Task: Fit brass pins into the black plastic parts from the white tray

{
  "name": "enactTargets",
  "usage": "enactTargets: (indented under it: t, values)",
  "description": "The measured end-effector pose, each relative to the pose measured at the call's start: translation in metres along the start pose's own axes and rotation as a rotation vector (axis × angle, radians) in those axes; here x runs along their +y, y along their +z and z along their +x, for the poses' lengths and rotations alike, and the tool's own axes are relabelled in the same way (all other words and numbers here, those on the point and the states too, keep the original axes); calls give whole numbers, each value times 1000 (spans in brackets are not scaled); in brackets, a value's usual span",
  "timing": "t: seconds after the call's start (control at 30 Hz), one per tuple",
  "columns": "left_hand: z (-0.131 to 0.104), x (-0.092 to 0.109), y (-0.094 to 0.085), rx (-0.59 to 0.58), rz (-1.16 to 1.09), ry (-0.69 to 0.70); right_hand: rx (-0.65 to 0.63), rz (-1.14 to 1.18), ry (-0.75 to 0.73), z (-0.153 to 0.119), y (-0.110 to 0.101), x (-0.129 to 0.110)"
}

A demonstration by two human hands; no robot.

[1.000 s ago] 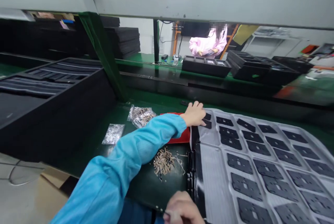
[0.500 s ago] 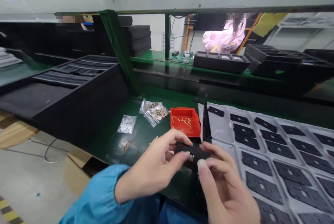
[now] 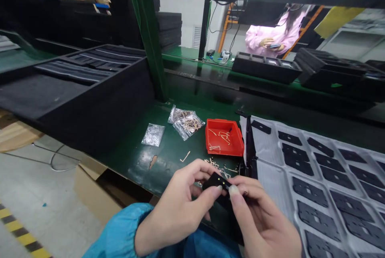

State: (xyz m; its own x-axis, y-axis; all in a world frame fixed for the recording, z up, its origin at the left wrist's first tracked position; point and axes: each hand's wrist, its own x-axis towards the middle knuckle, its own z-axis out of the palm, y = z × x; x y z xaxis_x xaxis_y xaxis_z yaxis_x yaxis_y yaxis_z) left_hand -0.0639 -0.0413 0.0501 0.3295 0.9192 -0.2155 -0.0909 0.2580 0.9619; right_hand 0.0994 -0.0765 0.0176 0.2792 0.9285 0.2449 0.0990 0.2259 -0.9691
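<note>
Left hand [image 3: 186,200], off pale tray [image 3: 266,178], over green bench [image 3: 168,148]

The single view looks from the person's head, forward and down over a glossy dark green tabletop [image 3: 135,160], close above the bare left hand [image 3: 180,204] and bare right hand [image 3: 266,218], with a pink-sleeved co-worker [image 3: 255,38] far off at upper right

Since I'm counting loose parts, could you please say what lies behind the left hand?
Small pieces and a red tray show behind the left hand; any pieces directly beneath it are hidden.
</note>
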Motion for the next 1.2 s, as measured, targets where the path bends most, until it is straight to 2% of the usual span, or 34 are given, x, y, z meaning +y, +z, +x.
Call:
enactTargets:
  t: [0.23, 0.57, 0.83, 1.03, 1.1, 1.2]
  values:
    - [-3, 3, 2, -3, -25, -37, -25, -6, -63, 0, -1, -3]
    - [-4, 4, 5, -21, -58, -38, -41, -20, -51, -2, -5, -2]
    - [-7, 6, 6, -61, -72, -24, 30, -69, -128, -5, 1, -8]
    - [-6, 9, 11, -37, -105, -16, 230, -56, -65, -16, 19, -17]
    - [-5, 8, 14, -5, -105, -22, 206, -89, -115, -15, 16, -16]
    - [-5, 6, 17, 32, -96, -40, 62, -207, -292, -9, 3, -12]
